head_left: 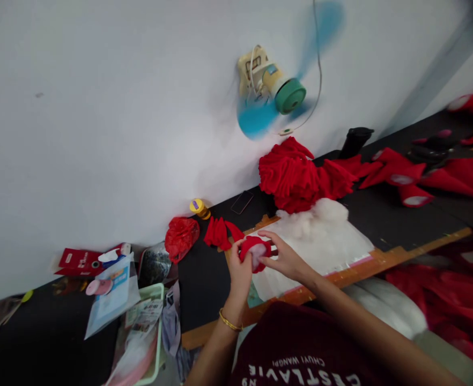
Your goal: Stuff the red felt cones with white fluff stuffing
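Red pouch [251,243]: between the two hands, touching both; roundish from this view, with no clear long axis; open end turned up toward the wearer, white filling [257,254] showing in the mouth. Neither hand plainly nearer.

Left hand [240,266]: curled, thumb and fingers pinching the pouch's left side; gold bracelet [230,320] at the wrist.

Right hand [281,256]: fingers bent and parted, thumb and fingertips to the pouch's right side; firmness of grip, cannot tell.

Beneath and beyond: white sheet [347,247] on a black table [199,279]; heap of loose stuffing [330,213] on the sheet's far part.

Left of the hands: small red cloth pieces [217,232], just beside; red plastic bag [181,237], farther out.

Farther back: large red cloth pile [288,174]; phone [242,202], lying flat; yellow-lidded jar [200,208], near the wall.
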Action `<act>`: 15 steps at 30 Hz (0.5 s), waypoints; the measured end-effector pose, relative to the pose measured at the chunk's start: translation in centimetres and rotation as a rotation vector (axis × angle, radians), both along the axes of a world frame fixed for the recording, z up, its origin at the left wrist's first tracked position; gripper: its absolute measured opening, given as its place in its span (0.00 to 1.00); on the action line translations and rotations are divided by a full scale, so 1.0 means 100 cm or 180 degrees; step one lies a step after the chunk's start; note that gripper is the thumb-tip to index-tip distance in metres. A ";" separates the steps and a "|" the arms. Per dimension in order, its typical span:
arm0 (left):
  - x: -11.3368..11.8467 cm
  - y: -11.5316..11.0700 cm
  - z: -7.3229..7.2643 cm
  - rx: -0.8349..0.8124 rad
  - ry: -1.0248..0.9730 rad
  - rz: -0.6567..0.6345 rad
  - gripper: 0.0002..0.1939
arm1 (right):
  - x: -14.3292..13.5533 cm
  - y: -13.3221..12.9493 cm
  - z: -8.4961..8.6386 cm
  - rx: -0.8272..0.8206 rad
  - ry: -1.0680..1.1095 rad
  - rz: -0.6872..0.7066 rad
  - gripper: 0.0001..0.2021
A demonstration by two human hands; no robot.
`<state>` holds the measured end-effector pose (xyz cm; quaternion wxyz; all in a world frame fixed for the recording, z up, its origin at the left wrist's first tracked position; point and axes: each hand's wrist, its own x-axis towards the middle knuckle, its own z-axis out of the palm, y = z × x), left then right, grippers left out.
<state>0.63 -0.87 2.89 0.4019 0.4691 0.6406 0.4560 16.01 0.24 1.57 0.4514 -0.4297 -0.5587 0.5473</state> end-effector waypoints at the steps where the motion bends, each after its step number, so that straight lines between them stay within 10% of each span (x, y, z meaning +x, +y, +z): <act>1: 0.002 -0.001 0.000 -0.0059 -0.0143 -0.0082 0.17 | -0.001 0.000 -0.003 0.0078 -0.0124 -0.0126 0.29; 7: 0.016 -0.003 -0.003 -0.0033 -0.0126 -0.0382 0.29 | -0.001 0.004 -0.016 0.0263 -0.0418 -0.0585 0.28; 15: 0.012 0.009 -0.006 -0.0521 -0.0595 -0.0038 0.20 | 0.004 0.011 -0.025 0.0029 -0.0484 -0.0535 0.27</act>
